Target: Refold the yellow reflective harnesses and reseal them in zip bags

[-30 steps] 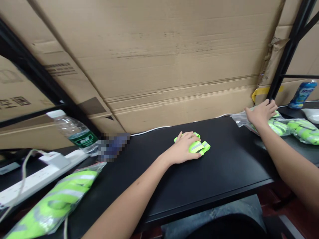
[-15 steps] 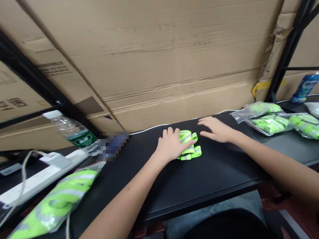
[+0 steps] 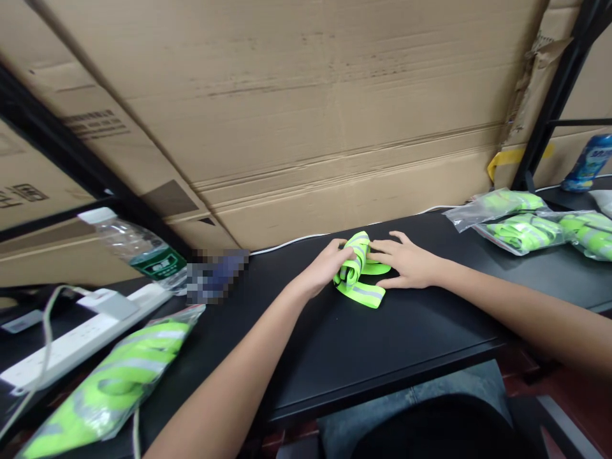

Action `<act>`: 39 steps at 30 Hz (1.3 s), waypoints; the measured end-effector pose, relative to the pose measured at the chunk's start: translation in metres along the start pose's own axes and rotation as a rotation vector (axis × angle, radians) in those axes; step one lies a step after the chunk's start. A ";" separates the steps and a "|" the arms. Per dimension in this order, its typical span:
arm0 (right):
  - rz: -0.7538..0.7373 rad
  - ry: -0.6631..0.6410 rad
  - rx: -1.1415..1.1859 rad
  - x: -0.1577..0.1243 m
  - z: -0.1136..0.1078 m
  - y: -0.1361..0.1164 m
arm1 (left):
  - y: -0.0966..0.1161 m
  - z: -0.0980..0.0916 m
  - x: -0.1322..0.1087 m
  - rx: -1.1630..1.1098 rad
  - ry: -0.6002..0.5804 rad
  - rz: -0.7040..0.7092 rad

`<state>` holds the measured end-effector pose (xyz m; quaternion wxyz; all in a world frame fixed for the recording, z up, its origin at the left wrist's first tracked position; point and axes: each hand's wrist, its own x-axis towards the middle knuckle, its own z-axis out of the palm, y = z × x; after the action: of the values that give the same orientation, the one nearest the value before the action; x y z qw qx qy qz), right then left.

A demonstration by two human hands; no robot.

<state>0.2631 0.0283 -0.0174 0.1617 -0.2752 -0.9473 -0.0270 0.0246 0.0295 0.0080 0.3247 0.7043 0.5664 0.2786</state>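
Neon-green reflective webbing strap sits rolled up mid-desk; left hand grips the coil, right hand lies open, fingertips against it. Matte black desk, bagged straps at 2 o'clock, corrugated cardboard behind.

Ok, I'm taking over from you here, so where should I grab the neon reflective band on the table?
Probably by the flat strip of the neon reflective band at its near edge, coming from the near side. The left hand and right hand crowd both sides of the rolled part, while that strip lies free on the tabletop, easy to pinch.
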 end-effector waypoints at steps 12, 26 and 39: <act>-0.200 -0.070 0.082 0.002 0.002 -0.022 | -0.023 -0.007 0.022 0.073 0.200 -0.028; -0.187 -0.137 0.061 0.005 -0.004 -0.036 | 0.009 -0.021 -0.006 0.486 0.235 0.476; -0.055 -0.134 -0.113 0.018 0.003 -0.028 | 0.005 -0.026 -0.002 0.769 0.046 0.068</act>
<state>0.2331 0.0141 -0.0134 0.0812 -0.2588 -0.9602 -0.0665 0.0080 0.0308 0.0286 0.0146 0.7868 0.6128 0.0722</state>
